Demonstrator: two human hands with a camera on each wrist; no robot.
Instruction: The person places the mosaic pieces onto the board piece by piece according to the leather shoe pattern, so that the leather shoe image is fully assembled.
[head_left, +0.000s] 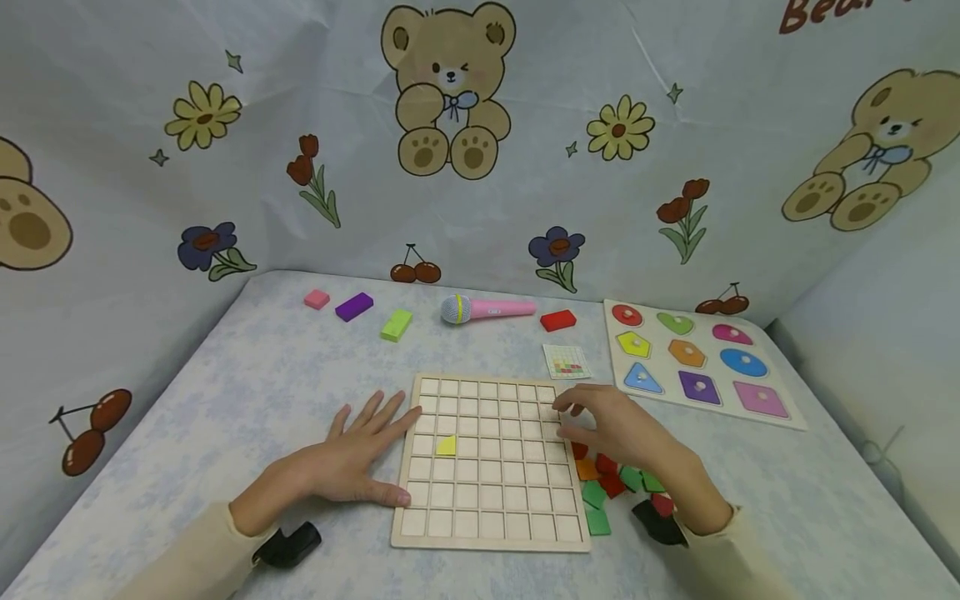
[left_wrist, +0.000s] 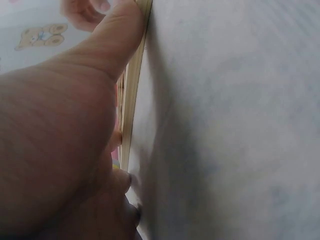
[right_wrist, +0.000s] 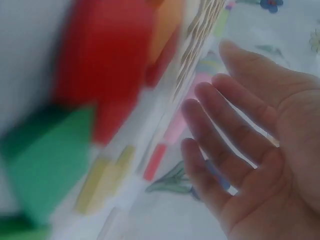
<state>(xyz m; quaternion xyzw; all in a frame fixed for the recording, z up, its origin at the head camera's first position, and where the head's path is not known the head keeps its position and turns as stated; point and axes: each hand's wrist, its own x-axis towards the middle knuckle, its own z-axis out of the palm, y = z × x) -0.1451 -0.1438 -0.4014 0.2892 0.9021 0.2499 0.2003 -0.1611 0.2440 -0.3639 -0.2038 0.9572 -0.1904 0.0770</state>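
Note:
A wooden grid board (head_left: 480, 543) lies on the table, with one yellow tile (head_left: 446, 446) in a cell toward its left side. My left hand (head_left: 348, 458) spreads its fingers along the board's left edge, thumb and fingertips touching the frame. In the left wrist view the thumb (left_wrist: 117, 37) lies against the board's wooden side (left_wrist: 131, 95). Over the board's right edge hovers my right hand (head_left: 618, 425), fingers loosely bent. The right wrist view shows its palm (right_wrist: 270, 200) bare and nothing between the fingers. Red, orange and green tiles (head_left: 594, 495) lie loosely piled below it, partly hidden by the hand.
Behind the board are a pink toy microphone (head_left: 498, 308), a red block (head_left: 558, 321), a lime block (head_left: 396, 325), a purple block (head_left: 354, 307) and a pink block (head_left: 317, 299). A small pattern card (head_left: 566, 362) lies near a shape puzzle board (head_left: 720, 407) at the right.

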